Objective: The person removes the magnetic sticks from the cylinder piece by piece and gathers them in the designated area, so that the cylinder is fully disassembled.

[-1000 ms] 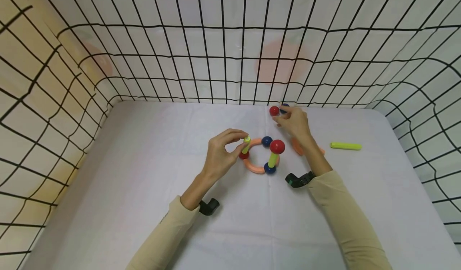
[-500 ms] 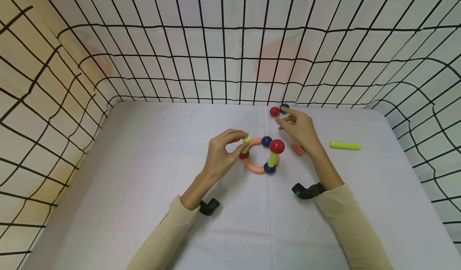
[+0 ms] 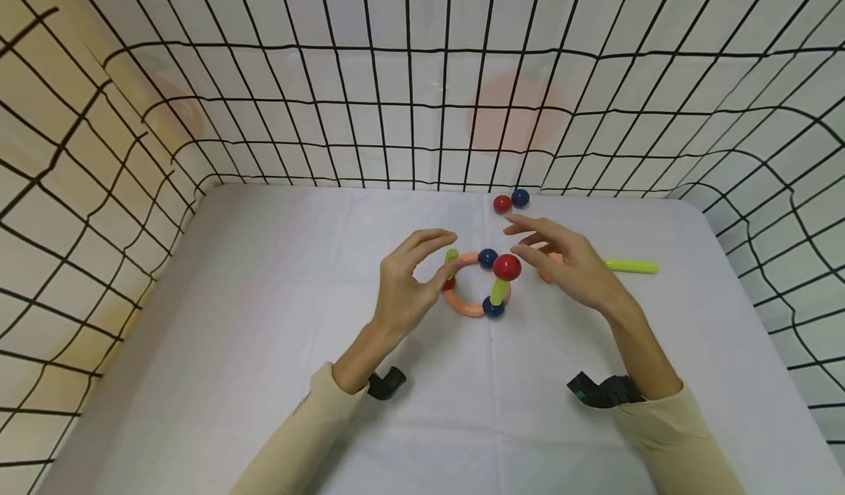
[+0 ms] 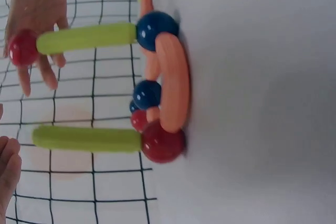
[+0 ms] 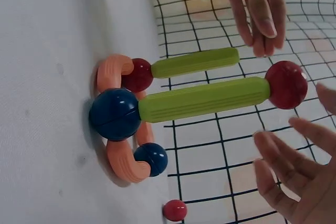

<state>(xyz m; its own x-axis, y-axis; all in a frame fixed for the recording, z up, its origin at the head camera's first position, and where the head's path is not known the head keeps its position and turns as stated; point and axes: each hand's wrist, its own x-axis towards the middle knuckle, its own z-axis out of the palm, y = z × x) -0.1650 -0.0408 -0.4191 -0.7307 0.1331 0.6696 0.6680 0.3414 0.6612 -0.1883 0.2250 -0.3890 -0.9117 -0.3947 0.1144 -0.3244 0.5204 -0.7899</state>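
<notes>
A ring of curved orange pieces joined by balls lies on the white table. From its red ball stands a yellow-green rod with a bare top. A second yellow-green rod rises from a blue ball and bears a red ball on top. My left hand hovers beside the bare-topped rod, thumb and fingers apart, clear of it in the right wrist view. Just right of the raised red ball, my right hand is in the air with spread fingers, holding nothing.
A loose red ball and blue ball lie by the back edge. A loose yellow-green rod and an orange piece are partly hidden by the right hand. Black wire mesh surrounds the table's back and sides.
My left fingers have parted from the rod they were pinching, and it stays standing. My right hand has drawn back toward me, away from the loose red and blue balls, which stay put.
</notes>
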